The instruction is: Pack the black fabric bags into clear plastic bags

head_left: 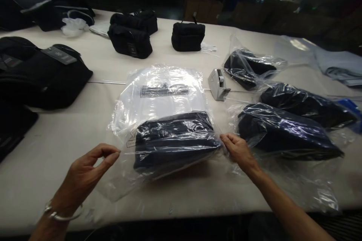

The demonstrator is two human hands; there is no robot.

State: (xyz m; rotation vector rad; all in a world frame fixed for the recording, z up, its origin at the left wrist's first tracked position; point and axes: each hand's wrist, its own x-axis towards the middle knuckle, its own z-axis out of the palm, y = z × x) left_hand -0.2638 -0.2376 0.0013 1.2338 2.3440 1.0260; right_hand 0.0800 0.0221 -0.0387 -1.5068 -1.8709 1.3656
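Note:
A black fabric bag (172, 141) lies inside a clear plastic bag (121, 182) in front of me. My left hand (92, 165), a bracelet at its wrist, pinches the plastic's left edge between thumb and forefinger. At the opposite side my right hand (237, 150) has its fingers closed on the plastic near the black bag's right corner. Just behind lies a stack of flat clear plastic bags (166, 103) with a printed warning box, partly covered by the wrapped bag.
A tape dispenser (219, 84) stands behind my right hand. To the right lie several plastic-wrapped black bags (285, 128). Unwrapped black bags (42, 79) sit at the left, and small black cases (188, 37) stand farther back. The table's front edge (158, 221) runs nearest me.

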